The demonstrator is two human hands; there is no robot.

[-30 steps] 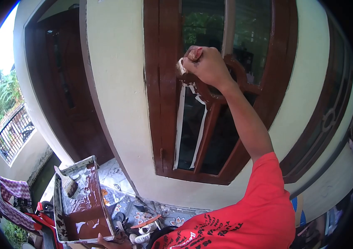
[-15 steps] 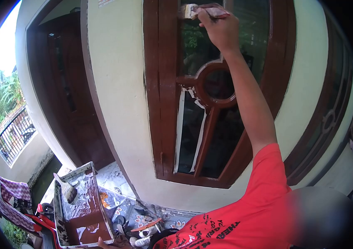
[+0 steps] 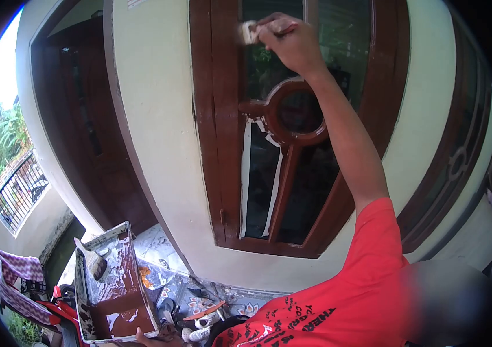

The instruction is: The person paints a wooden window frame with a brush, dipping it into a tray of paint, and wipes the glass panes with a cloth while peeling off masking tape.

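My right hand [image 3: 292, 43] is wrapped around the handle of a paintbrush [image 3: 248, 33]. Its bristles are blurred and lie against or close to the brown wooden window frame [image 3: 223, 115], beside the upper glass pane. At the bottom of the view, my left hand [image 3: 148, 340] grips the lower edge of a paint tray [image 3: 154, 312], with only the thumb and part of the hand showing. Brown paint pools at the near end of the tray. A second paintbrush [image 3: 92, 261] lies inside it, toward the far end.
White masking strips [image 3: 244, 173] edge the lower left pane. A dark door [image 3: 84, 127] stands to the left. Below are slippers [image 3: 168, 309] and paint-spotted tiles. Near the tray are a red motorbike part [image 3: 66, 309] and a checked cloth [image 3: 17, 269].
My right hand and the paintbrush have moved down and slightly left along the frame. The view has shifted a little; my left hand still grips the tray.
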